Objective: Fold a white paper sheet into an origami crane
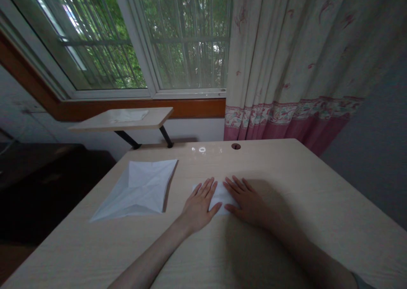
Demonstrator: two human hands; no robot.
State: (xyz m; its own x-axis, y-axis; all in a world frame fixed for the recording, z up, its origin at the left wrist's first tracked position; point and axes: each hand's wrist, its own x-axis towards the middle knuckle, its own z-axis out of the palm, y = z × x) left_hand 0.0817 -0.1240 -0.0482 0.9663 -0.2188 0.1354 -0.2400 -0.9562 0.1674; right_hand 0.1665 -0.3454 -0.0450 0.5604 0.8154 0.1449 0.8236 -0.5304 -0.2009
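Note:
A small white sheet (221,197), perhaps paper or thin cloth, lies flat on the desk under both of my hands. My left hand (201,204) rests palm down on its left side, fingers stretched forward and thumb pointing inward. On its right side my right hand (246,200) lies flat in the same way, fingers a little apart. The sheet's middle shows between the two hands, while its outer sides are mostly covered. A larger white sheet (146,187) with crease lines and raised edges lies to the left of my left hand, apart from it.
The pale wooden desk (286,166) has a round cable hole (235,146) near its back edge. A raised shelf (155,116) on black legs stands at the back left, with a white sheet (130,116) on it. Behind are a window (187,38) and a curtain (286,60).

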